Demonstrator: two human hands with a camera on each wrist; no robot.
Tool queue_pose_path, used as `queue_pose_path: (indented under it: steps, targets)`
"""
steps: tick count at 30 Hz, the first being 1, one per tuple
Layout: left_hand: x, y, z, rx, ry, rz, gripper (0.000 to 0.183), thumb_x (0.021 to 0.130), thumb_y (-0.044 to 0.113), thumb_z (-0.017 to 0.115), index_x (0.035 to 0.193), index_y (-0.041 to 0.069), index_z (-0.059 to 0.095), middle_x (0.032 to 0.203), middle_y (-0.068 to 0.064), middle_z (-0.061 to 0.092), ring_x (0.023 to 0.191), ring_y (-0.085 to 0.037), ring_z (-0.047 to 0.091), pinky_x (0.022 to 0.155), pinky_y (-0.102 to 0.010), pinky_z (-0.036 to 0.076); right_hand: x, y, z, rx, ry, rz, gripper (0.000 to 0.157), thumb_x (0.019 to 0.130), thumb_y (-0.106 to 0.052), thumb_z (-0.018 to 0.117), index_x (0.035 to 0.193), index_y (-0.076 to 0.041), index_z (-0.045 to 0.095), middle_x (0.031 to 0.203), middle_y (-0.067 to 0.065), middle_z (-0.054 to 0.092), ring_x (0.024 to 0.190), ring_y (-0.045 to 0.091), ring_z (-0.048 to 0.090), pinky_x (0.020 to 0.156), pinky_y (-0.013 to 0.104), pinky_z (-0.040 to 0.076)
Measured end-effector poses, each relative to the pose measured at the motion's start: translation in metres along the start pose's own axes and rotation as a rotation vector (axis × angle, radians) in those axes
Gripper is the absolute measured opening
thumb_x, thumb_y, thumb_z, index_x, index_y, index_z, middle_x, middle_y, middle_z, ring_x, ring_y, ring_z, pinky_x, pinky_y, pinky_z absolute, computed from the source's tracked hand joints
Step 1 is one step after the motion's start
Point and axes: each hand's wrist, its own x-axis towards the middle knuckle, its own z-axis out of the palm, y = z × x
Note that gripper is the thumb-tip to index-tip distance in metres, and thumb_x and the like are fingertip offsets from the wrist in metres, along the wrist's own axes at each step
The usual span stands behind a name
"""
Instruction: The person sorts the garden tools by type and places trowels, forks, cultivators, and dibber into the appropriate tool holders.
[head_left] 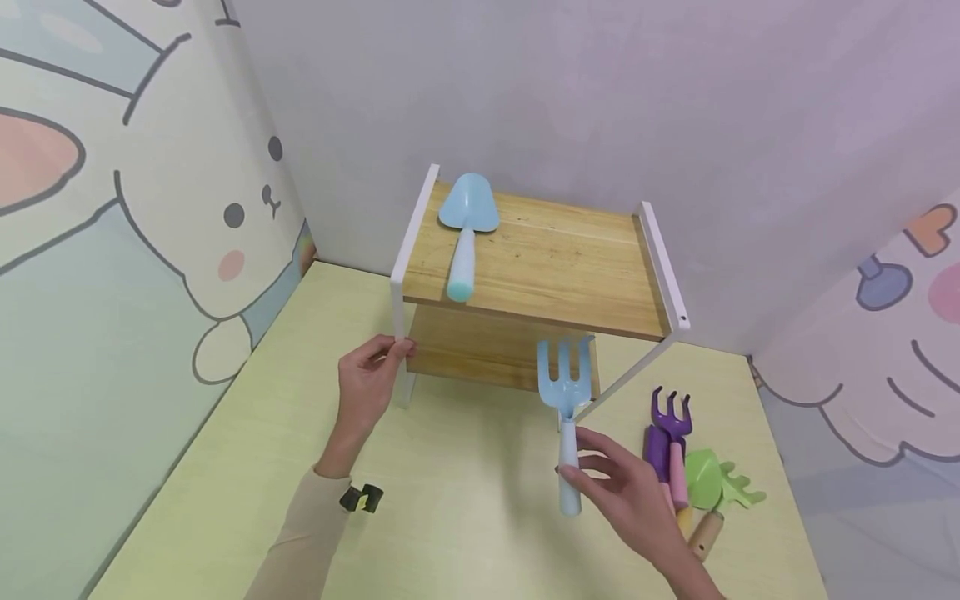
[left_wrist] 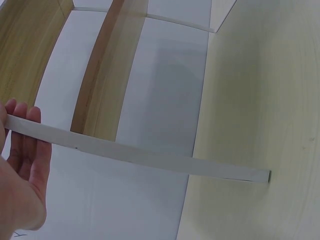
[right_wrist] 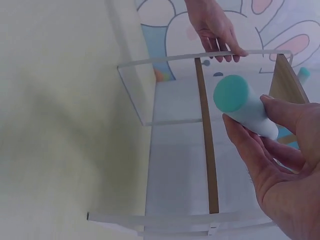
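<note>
In the head view my right hand (head_left: pixel 618 492) pinches the pale handle of a light blue hand fork (head_left: pixel 566 387), its tines pointing up in front of the shelf. The handle's teal end (right_wrist: pixel 231 93) faces the camera in the right wrist view. My left hand (head_left: pixel 367 379) grips the white front post (left_wrist: pixel 140 154) of a two-tier wooden shelf (head_left: pixel 555 258), thumb and fingers around it. On the top board, at the left, lies a light blue trowel (head_left: pixel 470 208) with its handle toward the front. The lower board (head_left: pixel 480 350) is partly hidden behind the fork.
Right of the shelf lie a purple hand fork (head_left: pixel 672 421) with a pink handle, another purple tool (head_left: pixel 657 454), a green trowel (head_left: pixel 702 479) and a green rake (head_left: pixel 741 486). Walls with cartoon animals stand at both sides of the table (head_left: pixel 247 467).
</note>
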Motion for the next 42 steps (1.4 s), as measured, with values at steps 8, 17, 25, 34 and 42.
queue_pose_path:
  steps: [8, 17, 25, 34, 42]
  targets:
    - [0.000, 0.000, 0.000, -0.005, -0.004, -0.003, 0.007, 0.095, -0.006, 0.068, 0.096, -0.011, 0.074, 0.091, -0.029, 0.072, 0.081, -0.012, 0.074, 0.080, -0.022, 0.058, 0.019, -0.004, -0.001, 0.098, -0.045, 0.058, 0.046, 0.092, 0.010, 0.070, 0.137, 0.008, 0.057, 0.125, 0.016, 0.068, 0.099, 0.019, 0.075, 0.081, 0.034, 0.062]
    - [0.000, -0.001, 0.000, 0.004, -0.004, 0.004, 0.007, 0.095, -0.006, 0.068, 0.096, -0.010, 0.074, 0.091, -0.029, 0.072, 0.083, -0.010, 0.074, 0.080, -0.021, 0.058, 0.038, -0.007, 0.003, 0.163, -0.055, 0.127, 0.044, 0.095, 0.005, 0.068, 0.137, 0.010, 0.056, 0.122, 0.031, 0.064, 0.099, 0.020, 0.075, 0.082, 0.037, 0.061]
    - [0.000, -0.002, 0.000, 0.008, -0.005, 0.013, 0.007, 0.095, -0.007, 0.068, 0.095, -0.010, 0.074, 0.090, -0.025, 0.074, 0.083, -0.009, 0.074, 0.079, -0.021, 0.058, 0.055, -0.009, 0.009, 0.222, -0.043, 0.184, 0.045, 0.096, 0.003, 0.069, 0.137, 0.013, 0.054, 0.125, 0.034, 0.061, 0.099, 0.019, 0.075, 0.082, 0.040, 0.061]
    - [0.000, -0.002, -0.001, 0.021, -0.008, 0.013, 0.007, 0.095, -0.006, 0.069, 0.096, -0.009, 0.075, 0.091, -0.025, 0.074, 0.082, -0.009, 0.074, 0.079, -0.021, 0.058, 0.073, -0.013, 0.016, 0.239, -0.021, 0.252, 0.047, 0.097, -0.003, 0.071, 0.139, 0.010, 0.055, 0.127, 0.030, 0.063, 0.097, 0.022, 0.076, 0.082, 0.040, 0.061]
    - [0.000, -0.003, 0.000, 0.026, -0.007, 0.006, 0.007, 0.096, -0.005, 0.069, 0.096, -0.009, 0.075, 0.092, -0.026, 0.074, 0.082, -0.009, 0.074, 0.079, -0.021, 0.058, 0.087, -0.017, 0.022, 0.192, 0.013, 0.330, 0.048, 0.098, -0.010, 0.073, 0.138, 0.009, 0.057, 0.129, 0.028, 0.064, 0.099, 0.024, 0.075, 0.083, 0.036, 0.061]
